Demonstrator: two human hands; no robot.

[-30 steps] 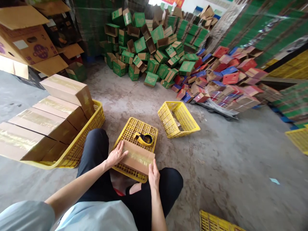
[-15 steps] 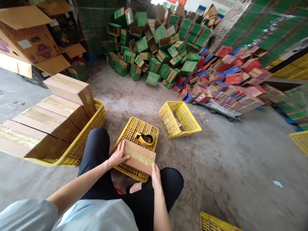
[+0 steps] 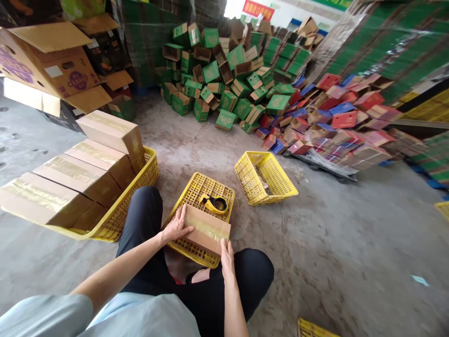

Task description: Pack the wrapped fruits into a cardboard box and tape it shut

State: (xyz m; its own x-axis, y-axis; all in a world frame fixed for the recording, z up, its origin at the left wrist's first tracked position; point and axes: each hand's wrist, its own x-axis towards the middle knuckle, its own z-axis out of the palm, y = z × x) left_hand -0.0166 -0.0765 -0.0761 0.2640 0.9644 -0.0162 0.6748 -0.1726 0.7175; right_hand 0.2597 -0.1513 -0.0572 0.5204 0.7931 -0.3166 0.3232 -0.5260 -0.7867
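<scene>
A long brown cardboard box [image 3: 206, 228] with shiny tape along its top lies on an upturned yellow plastic crate [image 3: 191, 187] between my knees. My left hand [image 3: 176, 226] grips the box's left end, thumb on top and fingers over the far edge. At the right end my right hand [image 3: 227, 256] holds the near corner, fingers along the side. Just beyond the box, a yellow and black tape dispenser [image 3: 214, 204] rests on the crate, touched by neither hand.
To the left, a yellow crate [image 3: 154, 164] holds several taped cardboard boxes [image 3: 82, 173]. A second yellow crate [image 3: 280, 175] stands ahead on the right. Piles of green boxes [image 3: 210, 72] and red and blue boxes [image 3: 343, 119] lie farther back. Large open cartons [image 3: 66, 70] are at upper left.
The whole view has shifted slightly, so the surroundings sit a little farther right. Both hands keep the same hold on the box, which stays in place on the crate.
</scene>
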